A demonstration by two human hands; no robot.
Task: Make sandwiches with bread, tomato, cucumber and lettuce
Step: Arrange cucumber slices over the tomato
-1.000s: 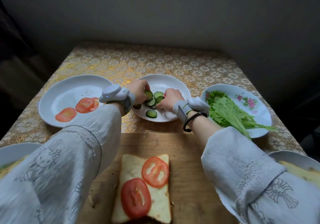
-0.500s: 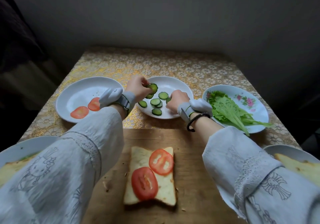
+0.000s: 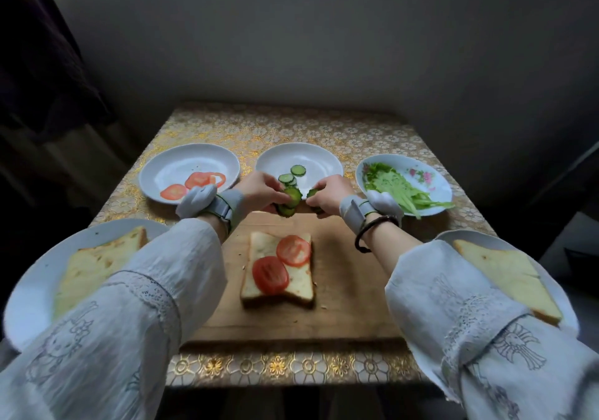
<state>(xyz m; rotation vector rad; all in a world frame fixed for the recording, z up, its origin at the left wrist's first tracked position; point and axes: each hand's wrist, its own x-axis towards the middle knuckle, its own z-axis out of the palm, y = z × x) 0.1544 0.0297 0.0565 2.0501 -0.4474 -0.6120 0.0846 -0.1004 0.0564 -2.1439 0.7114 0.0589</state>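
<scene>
A slice of bread (image 3: 296, 285) lies on the wooden cutting board (image 3: 346, 293) with two tomato slices (image 3: 270, 274) on it. My left hand (image 3: 259, 191) pinches a few cucumber slices (image 3: 289, 198) above the board's far edge. My right hand (image 3: 330, 194) holds another cucumber slice close beside them. Behind both hands the middle white plate (image 3: 319, 162) holds a few loose cucumber slices (image 3: 297, 170).
A white plate (image 3: 181, 166) at the back left holds tomato slices. A flowered plate (image 3: 431, 176) at the back right holds lettuce (image 3: 393, 186). Plates with bread stand at the near left (image 3: 29, 293) and near right (image 3: 500, 264). A wall rises behind the table.
Both hands have lifted cucumber slices off the middle plate and drawn them back toward the cutting board. The camera has pulled back, showing more of the table.
</scene>
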